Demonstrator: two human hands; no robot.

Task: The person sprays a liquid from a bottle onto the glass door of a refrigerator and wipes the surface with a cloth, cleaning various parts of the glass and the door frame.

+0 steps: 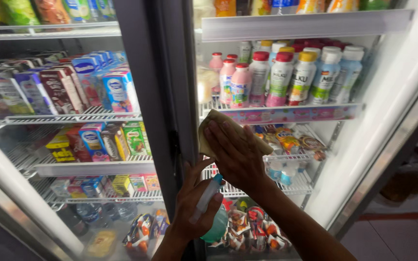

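Cloth (218, 126), tan, crumpled, flat under right hand (235, 152)

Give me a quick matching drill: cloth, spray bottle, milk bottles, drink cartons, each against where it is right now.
1. cloth
2. spray bottle
3. milk bottles
4. drink cartons

a. left fridge section, wire shelves
b. under the right hand, flat on the door glass
c. right section, upper shelf
d. in the left hand

Pairs: 1-b, 2-d, 3-c, 4-a
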